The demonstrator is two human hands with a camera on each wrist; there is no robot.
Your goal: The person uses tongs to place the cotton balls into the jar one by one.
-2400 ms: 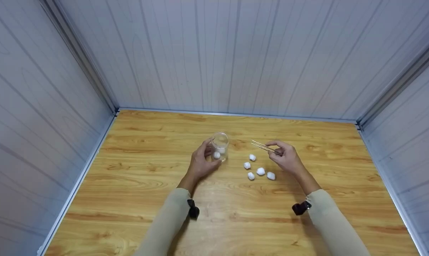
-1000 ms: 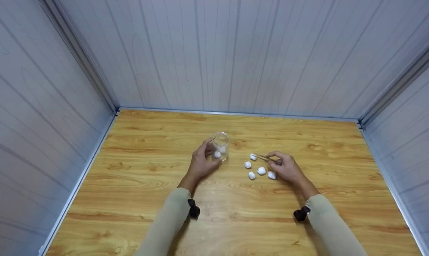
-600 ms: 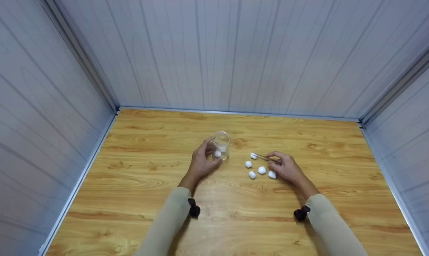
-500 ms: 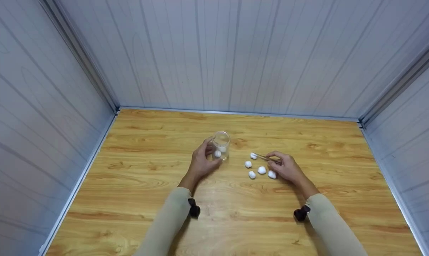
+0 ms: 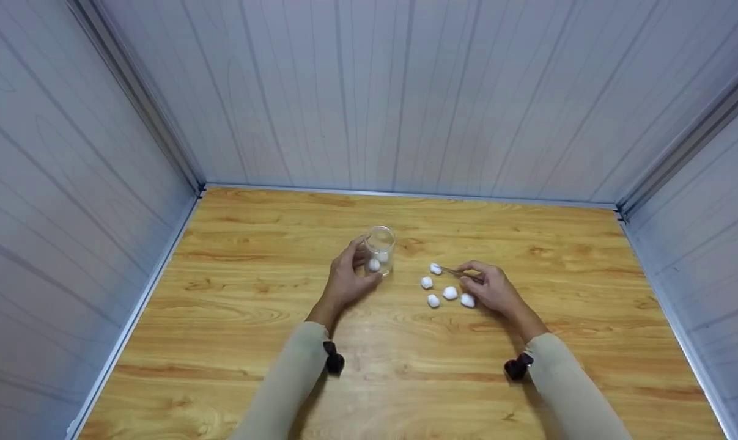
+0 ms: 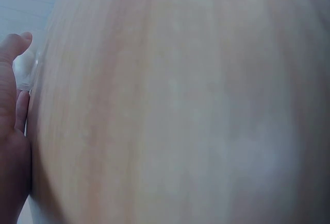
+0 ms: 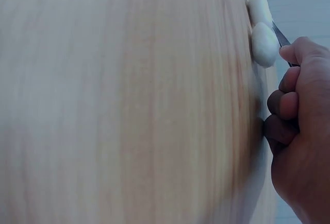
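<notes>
My left hand (image 5: 347, 278) grips a clear glass beaker (image 5: 381, 241) from its left side, with the thumb near its base. White cotton balls (image 5: 374, 265) lie inside the glass. Between thumb and fingers, my right hand (image 5: 491, 287) pinches metal tweezers (image 5: 463, 273), whose tips reach the farthest loose cotton ball (image 5: 435, 268). Whether the tips are squeezed on that ball is too small to tell. The right wrist view shows the right hand (image 7: 304, 105) with curled fingers beside a row of cotton balls (image 7: 265, 45). Only part of the left hand (image 6: 10, 116) appears in the left wrist view.
Several more cotton balls (image 5: 450, 293) lie loosely grouped on the wooden table (image 5: 393, 379), between the beaker and the right hand. Pale panels (image 5: 369, 98) wall the table at the back and both sides. A small black camera sits on each wrist.
The right hand has lowered the tweezers from above the cotton balls to the farthest one; over the last second they have barely moved. The left hand keeps its hold on the beaker.
</notes>
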